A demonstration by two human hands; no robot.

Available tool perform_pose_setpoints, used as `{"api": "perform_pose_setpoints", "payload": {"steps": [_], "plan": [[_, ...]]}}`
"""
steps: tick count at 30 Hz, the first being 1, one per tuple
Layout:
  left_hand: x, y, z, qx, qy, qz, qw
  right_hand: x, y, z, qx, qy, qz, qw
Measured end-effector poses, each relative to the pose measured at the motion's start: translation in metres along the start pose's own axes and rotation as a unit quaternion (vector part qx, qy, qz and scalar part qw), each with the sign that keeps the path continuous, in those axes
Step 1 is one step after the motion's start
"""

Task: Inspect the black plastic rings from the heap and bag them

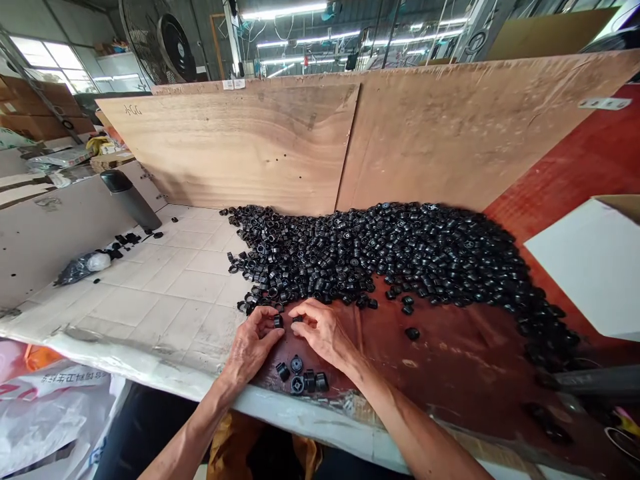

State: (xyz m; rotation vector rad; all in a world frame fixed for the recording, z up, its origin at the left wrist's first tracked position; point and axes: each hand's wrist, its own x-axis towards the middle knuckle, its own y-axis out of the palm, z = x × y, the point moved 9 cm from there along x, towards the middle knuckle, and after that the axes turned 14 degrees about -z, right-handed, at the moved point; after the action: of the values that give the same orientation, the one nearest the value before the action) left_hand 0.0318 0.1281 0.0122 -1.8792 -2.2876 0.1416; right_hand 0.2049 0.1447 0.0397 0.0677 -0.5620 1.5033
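Head view: from my distant place I see two bare hands close together, near the front edge of the table. The left hand (254,340) is pinching the first cap (279,321), which is small and black, between the thumb and the fingers. The right hand (323,333) is pinching the second cap (298,319) in the same way; its fingers cover some of it, so I cannot tell its exact pose. These two caps are near each other but apart — I can see a gap between them.

Nearer to the person, the small group (297,385) of five black caps lies on the red surface (450,393). Two of them show me their round face. Beyond the hands spreads the big pile (380,250) of similar caps, wide and heaped, and the single cap (412,333) lies to the right, before it.

Behind the pile stands the wooden board (240,140). On the right is the white box (585,267). To the left the table has the pale surface (170,267); there, the grey bottle (133,200) leans against the side wall (30,253), and the dark bag (75,269) lies near it. The fan (177,47) is farther away — behind the board.
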Motion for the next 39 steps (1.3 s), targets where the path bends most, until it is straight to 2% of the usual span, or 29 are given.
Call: {"api": "perform_pose_setpoints", "payload": {"steps": [3, 7, 11, 15, 19, 24, 31, 36, 39], "plan": [[-0.003, 0.006, -0.001, -0.128, -0.066, 0.036, 0.989, -0.001, 0.003, 0.003, 0.077, 0.058, 0.021, 0.995], [-0.005, 0.007, -0.006, -0.193, -0.1, 0.048, 0.975, -0.003, 0.003, -0.005, 0.131, 0.142, 0.03, 0.981], [-0.004, 0.004, -0.011, -0.205, -0.088, 0.041, 0.974, -0.001, -0.002, 0.001, 0.123, 0.11, 0.018, 0.986], [-0.003, 0.001, -0.006, -0.212, -0.091, 0.027, 0.973, -0.001, -0.005, 0.002, 0.105, 0.107, -0.009, 0.989], [-0.001, -0.003, -0.007, -0.196, -0.058, 0.011, 0.979, -0.004, -0.004, 0.002, 0.092, 0.108, -0.014, 0.99], [-0.002, -0.006, -0.005, -0.199, -0.08, -0.004, 0.977, -0.003, -0.007, 0.015, 0.114, 0.055, -0.024, 0.992], [-0.002, -0.01, -0.018, -0.109, -0.038, -0.003, 0.993, -0.004, -0.007, 0.019, 0.093, 0.048, -0.019, 0.994], [-0.004, -0.001, -0.012, -0.194, -0.078, 0.021, 0.978, -0.005, -0.004, 0.023, 0.112, 0.013, -0.027, 0.993], [-0.005, 0.001, -0.008, -0.196, -0.084, 0.02, 0.977, -0.006, -0.002, 0.022, 0.093, 0.013, -0.019, 0.995]]}}
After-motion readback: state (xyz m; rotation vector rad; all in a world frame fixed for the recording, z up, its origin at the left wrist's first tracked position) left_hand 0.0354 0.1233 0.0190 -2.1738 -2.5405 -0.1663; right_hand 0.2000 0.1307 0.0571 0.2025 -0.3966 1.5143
